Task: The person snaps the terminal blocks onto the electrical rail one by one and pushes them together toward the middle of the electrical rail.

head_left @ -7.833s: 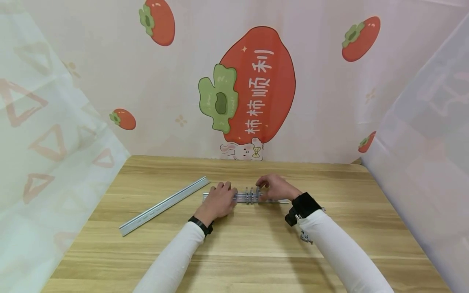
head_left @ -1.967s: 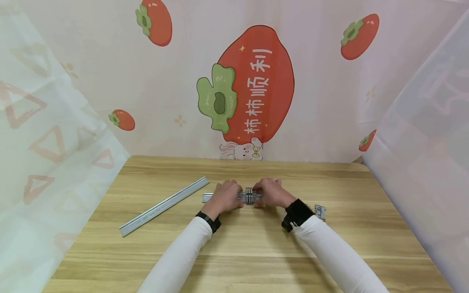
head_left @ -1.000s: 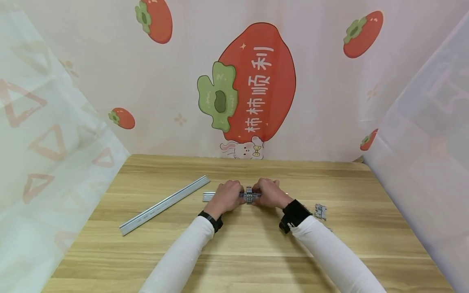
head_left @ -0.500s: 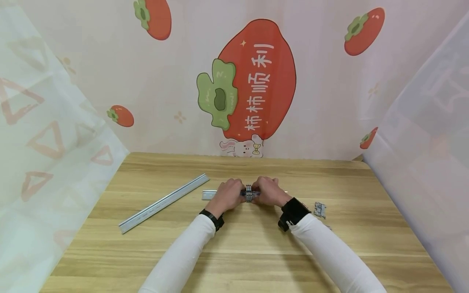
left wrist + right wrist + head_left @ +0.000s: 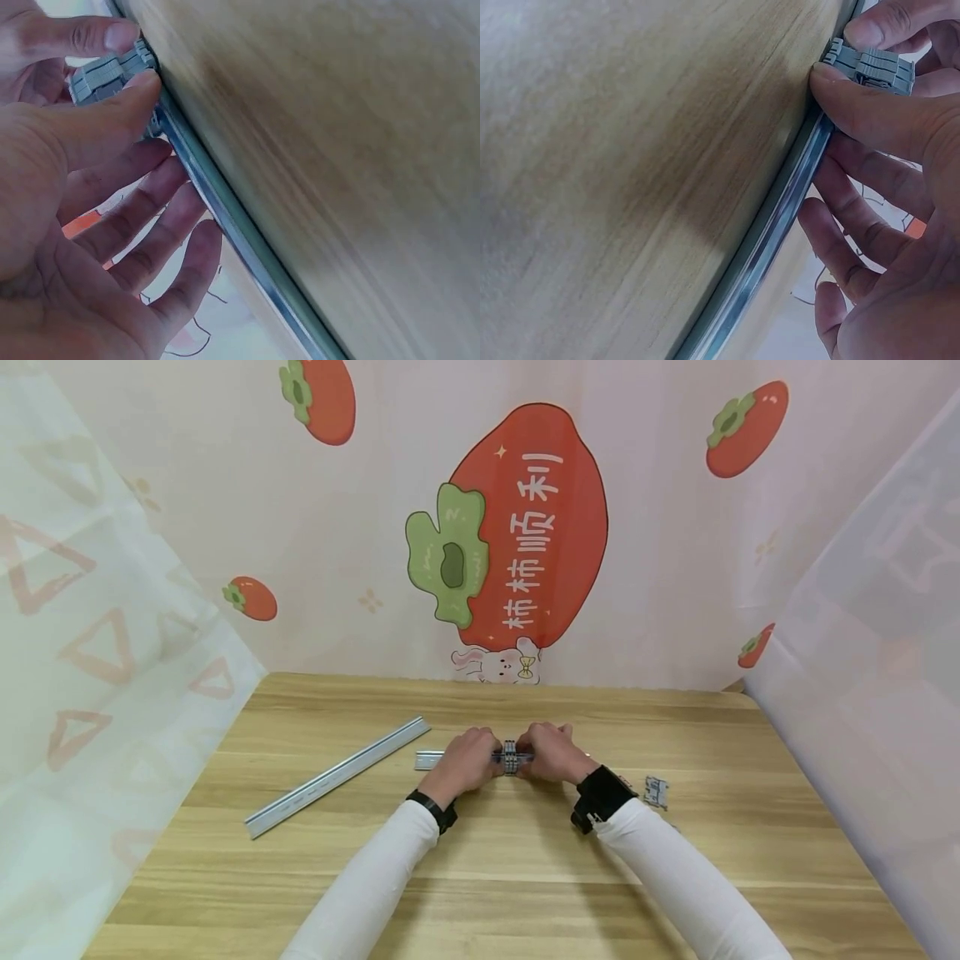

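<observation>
Several slim grey terminal blocks (image 5: 510, 758) stand pressed together on a metal DIN rail (image 5: 429, 760) lying across the middle of the table. My left hand (image 5: 468, 760) and my right hand (image 5: 553, 753) grip the stack from its two sides. In the left wrist view the left thumb lies against one side of the terminal blocks (image 5: 105, 75), with the other fingers behind the rail (image 5: 225, 210). The right wrist view has the right thumb against the opposite side of the blocks (image 5: 877, 67), its fingers also spread behind the rail. The hands cover parts of the rail.
A second, longer DIN rail (image 5: 337, 778) lies slanted on the left of the wooden table (image 5: 480, 893). Loose terminal blocks (image 5: 656, 792) lie beside the right wrist, partly hidden by it. A patterned cloth (image 5: 645, 552) hangs behind the table.
Earlier the blocks stood spaced apart on the rail, with the right hand at the rightmost one. Both hands have since closed in, and the blocks now sit tight together. The last second shows hardly any movement.
</observation>
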### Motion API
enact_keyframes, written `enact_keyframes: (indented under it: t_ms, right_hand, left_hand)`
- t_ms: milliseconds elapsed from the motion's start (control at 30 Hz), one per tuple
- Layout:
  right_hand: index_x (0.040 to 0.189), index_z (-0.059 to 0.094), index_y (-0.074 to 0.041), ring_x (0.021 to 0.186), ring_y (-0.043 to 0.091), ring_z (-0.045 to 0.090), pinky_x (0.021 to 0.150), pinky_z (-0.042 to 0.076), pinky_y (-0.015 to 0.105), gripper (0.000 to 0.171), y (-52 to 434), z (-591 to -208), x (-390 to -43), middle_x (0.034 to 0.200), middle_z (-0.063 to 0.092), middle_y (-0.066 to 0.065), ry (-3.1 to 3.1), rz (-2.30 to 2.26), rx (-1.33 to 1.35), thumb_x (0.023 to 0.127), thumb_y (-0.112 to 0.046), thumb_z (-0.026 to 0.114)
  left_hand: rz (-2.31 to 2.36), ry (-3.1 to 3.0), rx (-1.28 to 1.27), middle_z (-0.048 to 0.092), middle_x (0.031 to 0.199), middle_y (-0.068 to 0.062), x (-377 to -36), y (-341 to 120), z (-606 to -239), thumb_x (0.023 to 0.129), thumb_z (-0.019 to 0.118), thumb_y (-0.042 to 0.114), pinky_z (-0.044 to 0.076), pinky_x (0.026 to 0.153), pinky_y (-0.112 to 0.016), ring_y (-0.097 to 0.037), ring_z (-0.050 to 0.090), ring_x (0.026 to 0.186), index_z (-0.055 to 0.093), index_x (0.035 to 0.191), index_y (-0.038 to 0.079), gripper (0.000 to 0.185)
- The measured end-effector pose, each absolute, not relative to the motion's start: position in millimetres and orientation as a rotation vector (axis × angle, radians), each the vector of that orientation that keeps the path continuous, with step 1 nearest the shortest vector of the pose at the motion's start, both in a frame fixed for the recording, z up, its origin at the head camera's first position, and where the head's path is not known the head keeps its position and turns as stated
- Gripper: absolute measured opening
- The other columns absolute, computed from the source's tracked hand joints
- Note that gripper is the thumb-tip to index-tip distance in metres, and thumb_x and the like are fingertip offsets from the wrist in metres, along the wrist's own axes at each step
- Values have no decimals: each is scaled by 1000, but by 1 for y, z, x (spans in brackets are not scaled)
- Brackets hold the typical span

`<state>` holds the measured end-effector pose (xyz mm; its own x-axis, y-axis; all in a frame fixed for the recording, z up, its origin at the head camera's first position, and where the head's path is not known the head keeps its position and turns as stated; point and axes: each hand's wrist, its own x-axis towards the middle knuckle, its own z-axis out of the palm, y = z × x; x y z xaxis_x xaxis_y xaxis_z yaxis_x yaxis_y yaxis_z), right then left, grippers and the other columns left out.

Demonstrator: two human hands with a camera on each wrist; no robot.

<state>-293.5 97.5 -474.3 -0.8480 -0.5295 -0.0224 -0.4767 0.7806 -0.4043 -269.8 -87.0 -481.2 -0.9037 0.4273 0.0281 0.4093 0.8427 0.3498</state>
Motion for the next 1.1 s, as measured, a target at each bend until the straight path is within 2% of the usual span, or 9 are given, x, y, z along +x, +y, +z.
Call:
enact_keyframes:
  t_ms: [433,733,900,1100]
  right_hand:
    - [89,80,-11,80,18,58,75,24,42,22,97,-474,-295,83,71,-7,2851,-618,-829,72,-13,93]
    - [92,80,-10,82,17,60,75,24,42,23,94,-472,-291,86,74,-4,2843,-651,-814,73,-12,92]
    - [96,80,-9,85,19,61,77,25,44,25,94,-474,-292,90,74,-3,2843,-651,-789,74,-12,92]
    - [100,79,-9,87,20,60,78,26,45,28,95,-477,-290,94,73,-2,2829,-668,-788,75,-14,91]
  left_hand:
    - [617,2980,633,58,85,0,-272,-88,-484,87,83,17,44,65,-31,-16,50,74,75,80,10,13]
    - [583,2983,639,64,93,-2,-272,-87,-483,86,84,18,50,75,-33,-17,58,84,80,96,7,16]
    - [530,2999,674,61,89,-2,-272,-86,-482,86,83,19,49,72,-34,-18,56,82,79,91,8,12]
    - [483,3002,678,59,86,-2,-269,-87,-482,88,82,18,50,72,-35,-20,56,82,77,93,8,13]
